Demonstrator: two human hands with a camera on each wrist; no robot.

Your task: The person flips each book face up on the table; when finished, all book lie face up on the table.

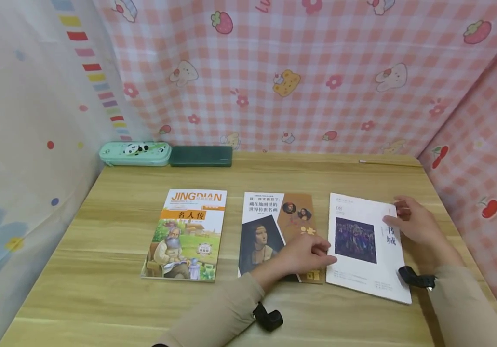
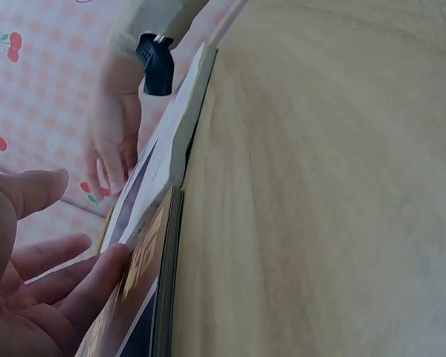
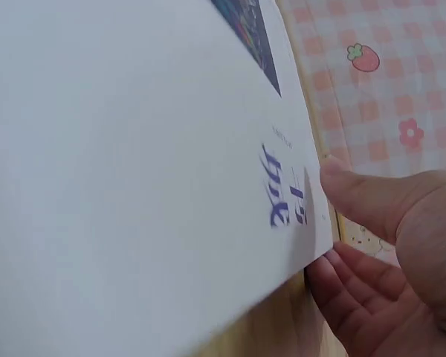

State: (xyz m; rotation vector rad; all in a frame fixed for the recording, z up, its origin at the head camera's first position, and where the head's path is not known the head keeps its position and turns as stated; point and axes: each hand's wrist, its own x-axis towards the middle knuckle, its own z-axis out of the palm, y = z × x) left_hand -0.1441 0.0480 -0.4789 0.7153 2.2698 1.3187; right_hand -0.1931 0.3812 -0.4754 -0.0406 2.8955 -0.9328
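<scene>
A white book (image 1: 354, 278) with a dark square picture lies slightly turned at the right. My right hand (image 1: 417, 225) is at its upper right corner, the thumb over the cover side and the fingers (image 3: 349, 294) partly hidden behind the edge. Left of it lies a brown and white book (image 1: 262, 250) with a painted portrait on its cover. Over that book reaches my left hand (image 1: 304, 253), its fingers loosely extended toward the white book's left edge. In the left wrist view, the fingers (image 2: 97, 286) are spread and grip nothing.
An orange and white book (image 1: 213, 236) with a bearded figure lies further left. Along the back edge stand a mint panda case (image 1: 135, 159) and a dark green case (image 1: 201, 157). A thin stick (image 1: 389, 164) lies at the back right. Patterned curtains (image 1: 274, 120) border the table.
</scene>
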